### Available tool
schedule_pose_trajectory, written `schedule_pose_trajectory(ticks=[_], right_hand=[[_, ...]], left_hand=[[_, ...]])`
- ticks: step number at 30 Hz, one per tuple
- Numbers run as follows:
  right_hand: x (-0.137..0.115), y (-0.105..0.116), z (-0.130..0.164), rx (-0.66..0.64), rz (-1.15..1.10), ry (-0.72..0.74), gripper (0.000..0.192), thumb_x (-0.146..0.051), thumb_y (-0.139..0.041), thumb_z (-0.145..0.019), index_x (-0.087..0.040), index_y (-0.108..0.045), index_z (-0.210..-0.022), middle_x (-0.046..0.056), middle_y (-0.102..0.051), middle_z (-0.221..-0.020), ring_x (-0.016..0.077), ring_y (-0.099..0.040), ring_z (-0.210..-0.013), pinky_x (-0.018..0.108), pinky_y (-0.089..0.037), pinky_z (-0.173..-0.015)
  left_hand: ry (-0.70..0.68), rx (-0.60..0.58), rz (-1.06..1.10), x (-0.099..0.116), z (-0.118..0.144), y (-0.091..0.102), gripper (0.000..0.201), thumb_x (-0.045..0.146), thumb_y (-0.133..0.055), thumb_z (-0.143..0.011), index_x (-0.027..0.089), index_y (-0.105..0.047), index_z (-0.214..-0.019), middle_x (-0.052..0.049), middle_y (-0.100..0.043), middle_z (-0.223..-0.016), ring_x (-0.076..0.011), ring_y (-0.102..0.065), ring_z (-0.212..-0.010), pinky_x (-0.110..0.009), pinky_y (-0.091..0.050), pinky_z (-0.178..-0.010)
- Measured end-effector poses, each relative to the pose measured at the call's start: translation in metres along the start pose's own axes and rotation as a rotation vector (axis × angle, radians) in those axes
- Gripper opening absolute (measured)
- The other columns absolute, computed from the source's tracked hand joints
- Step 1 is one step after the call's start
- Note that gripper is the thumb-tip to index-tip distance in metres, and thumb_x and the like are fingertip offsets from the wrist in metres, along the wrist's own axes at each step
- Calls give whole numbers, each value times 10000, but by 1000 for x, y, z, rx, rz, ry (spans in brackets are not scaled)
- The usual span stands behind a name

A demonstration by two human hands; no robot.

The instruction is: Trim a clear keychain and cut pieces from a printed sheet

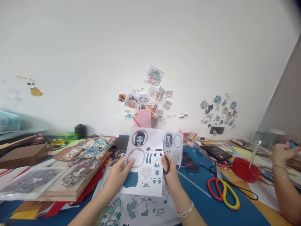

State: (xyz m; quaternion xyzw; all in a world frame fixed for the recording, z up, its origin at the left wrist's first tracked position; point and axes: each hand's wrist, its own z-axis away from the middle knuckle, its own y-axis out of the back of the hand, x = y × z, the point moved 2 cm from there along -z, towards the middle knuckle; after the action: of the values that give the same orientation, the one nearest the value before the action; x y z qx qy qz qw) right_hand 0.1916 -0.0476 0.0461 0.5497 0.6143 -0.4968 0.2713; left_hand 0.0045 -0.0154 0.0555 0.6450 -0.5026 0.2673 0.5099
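My left hand (pixel 121 172) grips the left edge of a white printed sheet (pixel 155 185), thumb on its front. The sheet shows a dark-haired cartoon character and several separate paper-doll parts. At the right edge of that sheet my right hand (pixel 171 175) is closed, its thumb on the front. A black loop (pixel 166 164), like a scissors handle, sits at this thumb; the rest of it is hidden. Behind to the right shows another printed sheet (pixel 177 138) with a similar character. Under my hands lies a sheet with green cartoon parts (pixel 135 212).
Red-and-yellow scissors (pixel 222 191) lie on the blue mat (pixel 246 213) at right. Beyond them stands a red bowl (pixel 245 169). Another person's arm (pixel 285 182) is at far right. Boards with cartoon cutouts (pixel 77 175) are stacked at left. Stickers (pixel 143 100) cover the wall.
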Motion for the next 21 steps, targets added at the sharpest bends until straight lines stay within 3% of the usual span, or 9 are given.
schedule_pose_trajectory(ticks=[8, 15, 21], right_hand=[[1, 1, 1, -16, -33, 0, 329, -470, -576, -760, -172, -616, -895, 95, -668, -910, 258, -599, -832, 323, -464, -666], [1, 2, 2, -73, -85, 10, 307, -458, -515, -811, -173, -607, -881, 85, -663, -865, 225, -600, -739, 297, -457, -614], [4, 5, -1, -41, -58, 25, 324, -463, -542, -789, -167, -608, -904, 88, -661, -873, 237, -599, -770, 326, -474, -662]], left_hand=[[11, -15, 30, 2, 1, 0, 401, 517, -453, -770, 178, -585, -940, -29, -644, -741, -202, -583, -705, -248, -434, -563], [-27, 20, 5, 2, 1, 0, 370, 512, -470, -760, 187, -606, -873, 4, -591, -602, -191, -569, -640, -238, -420, -531], [-44, 5, -2, 0, 0, 0, 363, 503, -453, -774, 183, -595, -871, -11, -620, -673, -193, -567, -673, -249, -426, -574]])
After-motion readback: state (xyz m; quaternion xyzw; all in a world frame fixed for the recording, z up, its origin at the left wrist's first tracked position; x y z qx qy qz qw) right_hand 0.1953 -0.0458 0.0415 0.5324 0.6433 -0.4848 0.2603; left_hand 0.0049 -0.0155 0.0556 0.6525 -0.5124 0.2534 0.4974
